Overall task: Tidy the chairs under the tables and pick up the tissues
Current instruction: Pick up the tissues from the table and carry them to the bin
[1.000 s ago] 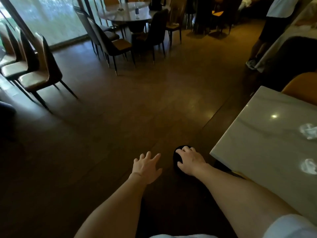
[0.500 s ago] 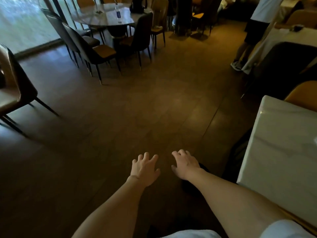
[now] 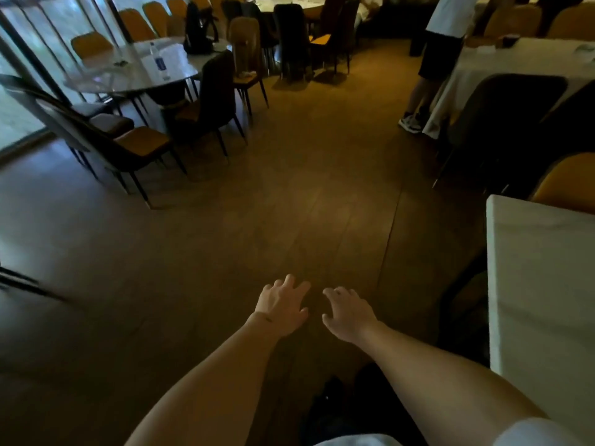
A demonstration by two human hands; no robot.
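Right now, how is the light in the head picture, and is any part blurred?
Head view: dim and warm-toned; daylight from the windows glares on the round table; left hand and right hand are fairly sharp; the chair at the left edge is smeared.

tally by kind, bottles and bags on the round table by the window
water bottle: 1
black bag: 1
total: 2
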